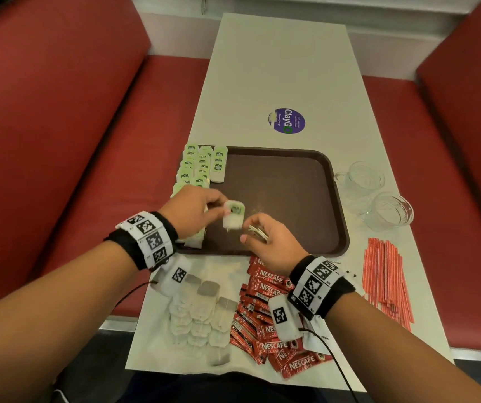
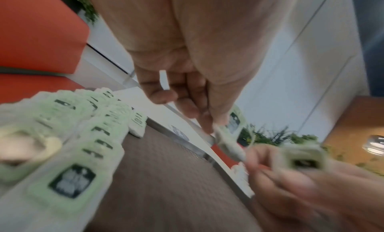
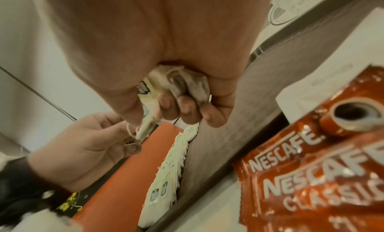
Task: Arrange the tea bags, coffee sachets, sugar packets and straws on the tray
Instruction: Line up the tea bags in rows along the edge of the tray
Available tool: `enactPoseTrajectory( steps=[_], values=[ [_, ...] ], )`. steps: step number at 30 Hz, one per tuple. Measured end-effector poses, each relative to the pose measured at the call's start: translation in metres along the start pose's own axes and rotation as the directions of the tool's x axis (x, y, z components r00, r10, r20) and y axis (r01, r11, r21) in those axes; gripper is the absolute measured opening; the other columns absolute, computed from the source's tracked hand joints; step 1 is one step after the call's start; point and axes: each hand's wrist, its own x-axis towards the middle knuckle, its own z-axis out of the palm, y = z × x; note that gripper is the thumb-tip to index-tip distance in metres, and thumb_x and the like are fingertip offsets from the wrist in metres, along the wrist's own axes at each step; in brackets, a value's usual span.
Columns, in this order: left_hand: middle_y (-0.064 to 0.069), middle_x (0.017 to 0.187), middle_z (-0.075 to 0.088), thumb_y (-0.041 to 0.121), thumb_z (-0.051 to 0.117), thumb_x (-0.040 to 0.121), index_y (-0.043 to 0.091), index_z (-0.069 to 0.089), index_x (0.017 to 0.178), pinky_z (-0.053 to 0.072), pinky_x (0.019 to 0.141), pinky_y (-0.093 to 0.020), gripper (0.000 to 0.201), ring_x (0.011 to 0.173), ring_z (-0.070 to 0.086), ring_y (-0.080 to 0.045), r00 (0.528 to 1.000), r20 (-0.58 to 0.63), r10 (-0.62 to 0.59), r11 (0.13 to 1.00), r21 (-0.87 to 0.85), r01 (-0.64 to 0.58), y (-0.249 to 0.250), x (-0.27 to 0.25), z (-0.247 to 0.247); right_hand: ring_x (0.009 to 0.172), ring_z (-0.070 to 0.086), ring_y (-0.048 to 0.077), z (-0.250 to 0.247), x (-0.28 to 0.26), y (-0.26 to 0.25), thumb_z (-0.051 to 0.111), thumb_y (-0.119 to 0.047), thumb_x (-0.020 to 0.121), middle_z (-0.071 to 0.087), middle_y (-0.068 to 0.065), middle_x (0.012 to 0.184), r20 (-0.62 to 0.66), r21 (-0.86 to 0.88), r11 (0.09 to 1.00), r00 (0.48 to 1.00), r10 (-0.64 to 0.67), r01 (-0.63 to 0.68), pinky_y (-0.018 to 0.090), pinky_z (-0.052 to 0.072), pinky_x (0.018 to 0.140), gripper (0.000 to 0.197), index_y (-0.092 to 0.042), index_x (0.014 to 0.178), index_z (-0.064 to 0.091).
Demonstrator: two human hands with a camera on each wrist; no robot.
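Note:
A brown tray (image 1: 291, 181) lies mid-table, with green-tagged tea bags (image 1: 200, 167) laid in rows along its left side. Above the tray's near left part, my left hand (image 1: 223, 209) pinches one tea bag (image 1: 233, 218) by its upper edge. My right hand (image 1: 248, 231) is just right of it and clutches a small bunch of tea bags (image 1: 259, 232) in its curled fingers. In the right wrist view the bunch (image 3: 182, 82) sits in the palm. There, the right thumb and forefinger also touch the single tea bag (image 3: 145, 128) that meets the left hand (image 3: 93, 145).
Loose tea bags (image 1: 201, 312) and red Nescafe sachets (image 1: 268, 321) lie on the table in front of the tray. Red straws (image 1: 384, 277) lie at the right edge. Two glass cups (image 1: 362, 177) (image 1: 393, 212) stand right of the tray. A round sticker (image 1: 287, 121) is beyond it.

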Motion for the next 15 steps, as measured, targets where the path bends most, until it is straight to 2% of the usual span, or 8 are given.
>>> enactPoseTrajectory(
  steps=[3, 5, 7, 9, 10, 13, 15],
  values=[
    [0.008, 0.076, 0.066, 0.030, 0.064, 0.095, 0.021, 0.073, 0.097, 0.044, 0.062, -0.024, 0.012, 0.062, 0.055, -0.006, 0.976, -0.138, -0.169, 0.981, 0.070, 0.179, -0.019, 0.034, -0.010, 0.066, 0.046, 0.019, -0.006, 0.000, 0.001, 0.055, -0.010, 0.095, 0.054, 0.006, 0.084, 0.032, 0.110, 0.992, 0.998, 0.058, -0.061, 0.036, 0.042, 0.063, 0.016, -0.018, 0.105, 0.045],
    [0.006, 0.080, 0.067, 0.031, 0.065, 0.094, 0.020, 0.073, 0.099, 0.046, 0.061, -0.023, 0.014, 0.063, 0.057, -0.008, 0.945, -0.169, -0.280, 0.950, 0.097, 0.298, -0.033, 0.058, -0.014, 0.068, 0.042, 0.021, -0.009, 0.000, 0.000, 0.050, -0.019, 0.090, 0.049, 0.009, 0.084, 0.037, 0.182, 0.979, 0.995, 0.089, -0.095, 0.039, 0.037, 0.062, 0.012, -0.019, 0.100, 0.042],
    [0.000, 0.096, 0.071, 0.031, 0.068, 0.092, 0.018, 0.073, 0.103, 0.053, 0.075, -0.028, 0.018, 0.080, 0.065, -0.016, 0.923, -0.139, -0.358, 0.918, 0.128, 0.376, -0.045, 0.079, -0.015, 0.070, 0.042, 0.023, -0.014, 0.003, -0.001, 0.045, -0.024, 0.081, 0.050, 0.010, 0.084, 0.038, 0.222, 0.964, 0.989, 0.142, -0.147, 0.041, 0.037, 0.063, 0.019, -0.017, 0.099, 0.043],
    [-0.006, 0.109, 0.071, 0.030, 0.069, 0.091, 0.013, 0.073, 0.107, 0.053, 0.089, -0.034, 0.023, 0.099, 0.065, -0.024, 0.913, -0.094, -0.398, 0.892, 0.192, 0.408, -0.052, 0.098, -0.013, 0.071, 0.044, 0.024, -0.019, 0.006, -0.003, 0.042, -0.016, 0.082, 0.053, 0.008, 0.082, 0.042, 0.243, 0.956, 0.987, 0.157, -0.163, 0.040, 0.038, 0.065, 0.019, -0.010, 0.100, 0.045],
    [-0.008, 0.111, 0.071, 0.029, 0.070, 0.091, 0.011, 0.074, 0.106, 0.053, 0.091, -0.035, 0.024, 0.103, 0.064, -0.026, 0.909, -0.079, -0.408, 0.882, 0.223, 0.415, -0.054, 0.106, -0.011, 0.071, 0.045, 0.024, -0.021, 0.007, -0.004, 0.042, -0.014, 0.082, 0.054, 0.008, 0.081, 0.041, 0.239, 0.958, 0.988, 0.152, -0.157, 0.039, 0.038, 0.065, 0.016, -0.009, 0.097, 0.046],
    [-0.010, 0.106, 0.071, 0.032, 0.069, 0.090, 0.009, 0.073, 0.101, 0.053, 0.088, -0.035, 0.025, 0.101, 0.063, -0.027, 0.902, -0.063, -0.427, 0.852, 0.306, 0.425, -0.057, 0.123, -0.010, 0.067, 0.046, 0.023, -0.026, 0.010, -0.004, 0.044, -0.018, 0.077, 0.053, 0.010, 0.076, 0.039, 0.226, 0.963, 0.989, 0.142, -0.148, 0.037, 0.037, 0.061, 0.010, -0.015, 0.085, 0.048],
    [-0.009, 0.106, 0.071, 0.033, 0.071, 0.089, 0.013, 0.071, 0.096, 0.054, 0.087, -0.036, 0.021, 0.100, 0.064, -0.027, 0.903, -0.048, -0.427, 0.836, 0.359, 0.415, -0.058, 0.131, -0.010, 0.065, 0.047, 0.022, -0.027, 0.012, -0.001, 0.047, -0.018, 0.078, 0.053, 0.010, 0.075, 0.045, 0.216, 0.965, 0.988, 0.145, -0.151, 0.035, 0.038, 0.059, 0.004, -0.017, 0.083, 0.048]
  ],
)
